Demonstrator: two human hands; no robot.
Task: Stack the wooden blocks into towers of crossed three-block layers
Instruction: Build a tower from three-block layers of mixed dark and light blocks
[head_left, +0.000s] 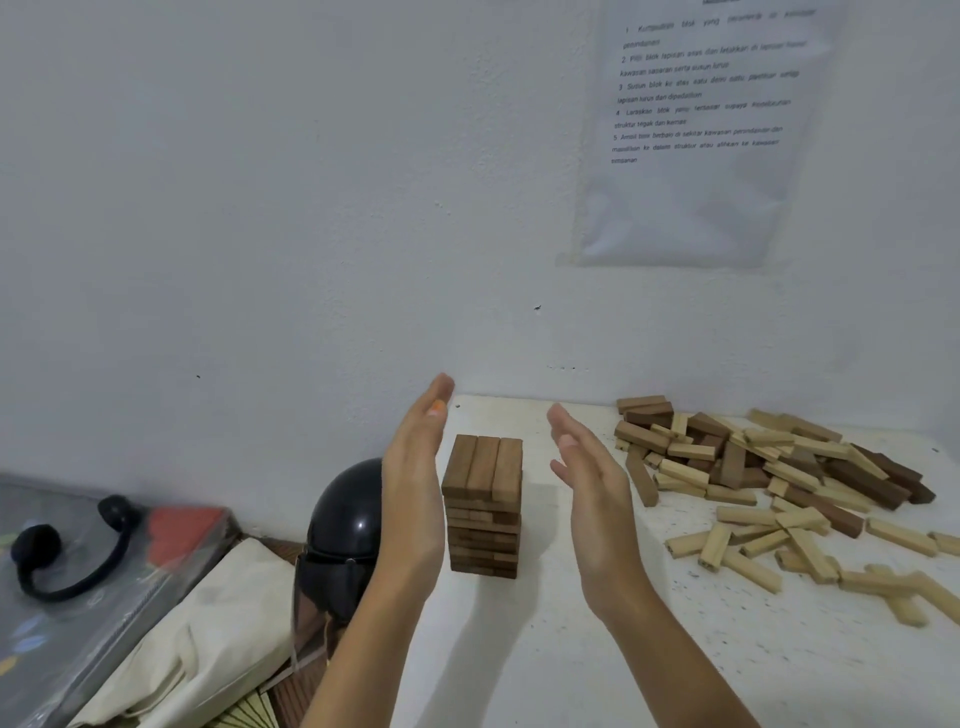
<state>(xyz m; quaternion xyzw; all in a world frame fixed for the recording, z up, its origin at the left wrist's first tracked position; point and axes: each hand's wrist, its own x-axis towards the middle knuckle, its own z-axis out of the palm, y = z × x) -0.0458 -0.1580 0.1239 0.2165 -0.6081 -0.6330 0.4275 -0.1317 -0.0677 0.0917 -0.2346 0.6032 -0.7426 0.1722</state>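
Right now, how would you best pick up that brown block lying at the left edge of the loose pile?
I'd pinch the brown block across its long sides near the middle, coming from above. It lies flat on the table, left side and near end free; pale blocks crowd its far end.

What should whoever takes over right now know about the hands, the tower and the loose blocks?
Left hand: open and flat, close beside the tower's left side; I cannot tell if it touches.
Right hand: open and flat, apart from the tower's right side.
Done: one tower of dark blocks stands upright on the table, its top three-block layer complete.
Left: the loose blocks, light and dark, lie heaped to the right, unstacked.
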